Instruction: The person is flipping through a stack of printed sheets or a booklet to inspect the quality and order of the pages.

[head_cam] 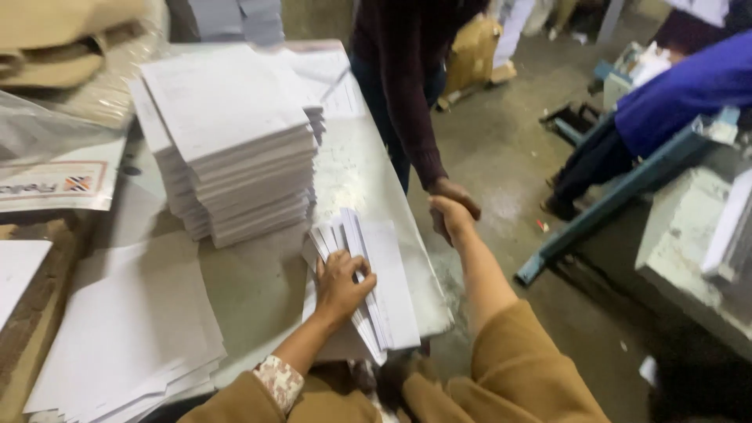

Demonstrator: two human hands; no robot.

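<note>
Left hand (341, 286) on fanned sheets (376, 274) — tabletop

White table (356, 168): tall paper stack (235, 141), fanned sheets (376, 274), loose sheets (133, 329), plastic bag (55, 168).

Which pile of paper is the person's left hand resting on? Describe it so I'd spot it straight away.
Find the pale worktable with the tall square stack of white sheets. Just in front of that stack, by the table's right edge, lies a low fanned bundle of folded sheets under the left hand. Unlike its neighbours, its edges splay out like a deck of cards.
</note>
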